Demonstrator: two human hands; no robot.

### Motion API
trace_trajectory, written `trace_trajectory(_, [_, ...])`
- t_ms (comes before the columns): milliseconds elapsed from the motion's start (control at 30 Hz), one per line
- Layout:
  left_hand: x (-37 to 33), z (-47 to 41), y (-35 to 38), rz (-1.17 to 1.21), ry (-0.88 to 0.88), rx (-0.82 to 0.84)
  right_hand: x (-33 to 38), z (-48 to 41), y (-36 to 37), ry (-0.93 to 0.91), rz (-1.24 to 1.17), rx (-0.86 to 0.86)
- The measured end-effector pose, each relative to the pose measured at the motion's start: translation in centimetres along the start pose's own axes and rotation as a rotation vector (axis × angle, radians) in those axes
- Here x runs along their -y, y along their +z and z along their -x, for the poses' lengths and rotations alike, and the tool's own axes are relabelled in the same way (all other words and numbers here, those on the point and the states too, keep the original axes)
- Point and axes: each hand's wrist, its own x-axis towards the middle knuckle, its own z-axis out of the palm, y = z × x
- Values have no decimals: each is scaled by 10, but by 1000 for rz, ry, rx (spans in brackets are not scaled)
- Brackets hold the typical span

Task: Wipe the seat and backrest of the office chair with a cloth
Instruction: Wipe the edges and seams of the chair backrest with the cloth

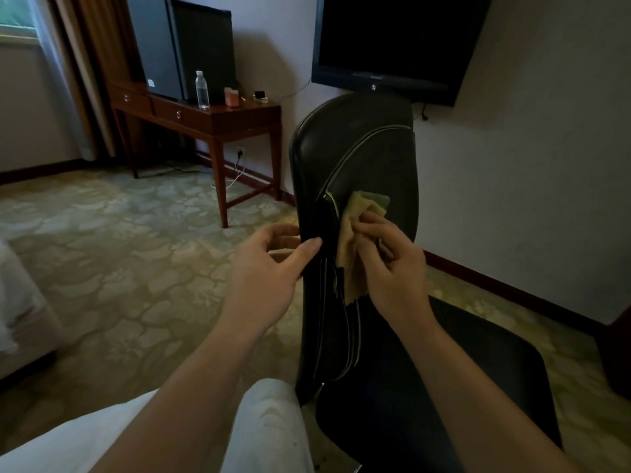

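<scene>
Count: one office chair (pixel 345 343), one cloth (pixel 355 213), two hands, one bench, one bottle, one TV. Everything below is placed relative to the backrest (pixel 358 155).

Cloth sits on the backrest's front face, about mid-height, just right of the pale piping line. It's tan, soft and crumpled. A green patch shows at its top edge. A loose tail hangs down the backrest below the fingers, lower edge ragged.

Right hand (pixel 392 257): fingers curled, pinching the cloth and holding it against the backrest. Left hand (pixel 269 264): gripping the backrest's left edge, thumb on the front face, fingers wrapped behind.

Backrest: black, smooth leather-like skin with slight sheen, tall, rounded top corners, one thin pale piping seam curving down the front. Seat (pixel 461 370) is below and right of the backrest, same black material, flat, rounded outline. It's too dark to read surface detail.

Left of and beyond the backrest: dark-red wooden bench (pixel 239 117), two drawers with ring pulls, straight legs. On it:
- one clear plastic bottle (pixel 202 88)
- one dark boxy cabinet (pixel 191 46)
- one small pink item (pixel 232 96)
- one small black-and-white item (pixel 260 95), too small to identify

Above the backrest: flat black TV (pixel 392 39) on the wall. Left of the backrest: patterned green-beige carpet (pixel 102 250). Near side of the backrest, low: white trousers (pixel 266 421).
</scene>
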Motion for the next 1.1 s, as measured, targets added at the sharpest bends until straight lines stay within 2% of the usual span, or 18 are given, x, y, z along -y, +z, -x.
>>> trace_trajectory(300, [6,-11,5,45,23,-26,-11,-14,15,-119,43,15])
trace_trajectory(600, [13,-20,10,-24,80,-76,-10,-44,17,-379,313,57])
trace_trajectory(700, [13,-19,11,-27,116,-89,-9,-48,17,-409,361,81])
trace_trajectory(900, [15,-20,13,-29,131,-119,-31,-40,18,-448,295,41])
trace_trajectory(1100, [18,-17,13,-17,152,-55,-38,-37,20,-480,360,-7])
